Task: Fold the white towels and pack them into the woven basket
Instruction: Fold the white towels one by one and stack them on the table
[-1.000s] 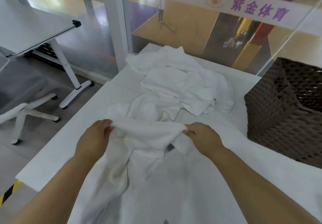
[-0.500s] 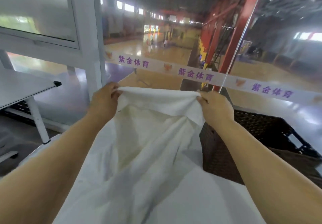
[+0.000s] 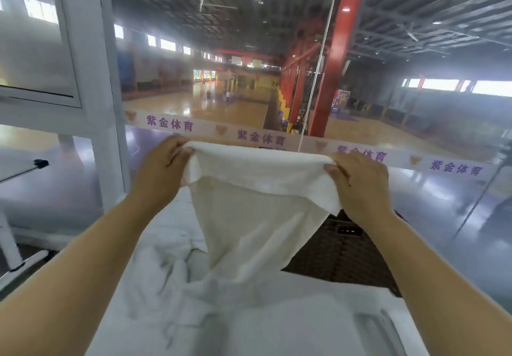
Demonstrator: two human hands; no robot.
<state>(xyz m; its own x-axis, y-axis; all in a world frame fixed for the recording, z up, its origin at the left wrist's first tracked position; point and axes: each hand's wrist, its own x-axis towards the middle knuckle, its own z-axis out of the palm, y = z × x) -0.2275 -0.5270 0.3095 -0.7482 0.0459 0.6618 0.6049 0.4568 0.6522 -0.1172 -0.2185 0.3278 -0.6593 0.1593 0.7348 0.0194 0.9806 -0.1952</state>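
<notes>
- A white towel (image 3: 257, 206) hangs in the air between the person's two hands, its top edge stretched nearly level from one hand to the other and folded over toward the camera in a thick band.
- Below that band the cloth narrows and drops to the white table (image 3: 304, 325), where its lower end lies crumpled.
- More white towels (image 3: 166, 247) lie in a rumpled heap on the table, below and to the left of the raised one.
- The woven basket (image 3: 340, 253) stands on the table behind the hanging cloth, below the right hand, partly hidden by the towel.
- Both forearms reach forward and up from the bottom corners, hands raised at about the same height, backs toward the camera.
- The left hand (image 3: 160, 173) pinches the towel's upper left corner, fingers curled over the edge.
- The right hand (image 3: 360, 186) pinches the upper right corner, thumb (image 3: 336, 173) pressed on the near side of the cloth.
</notes>
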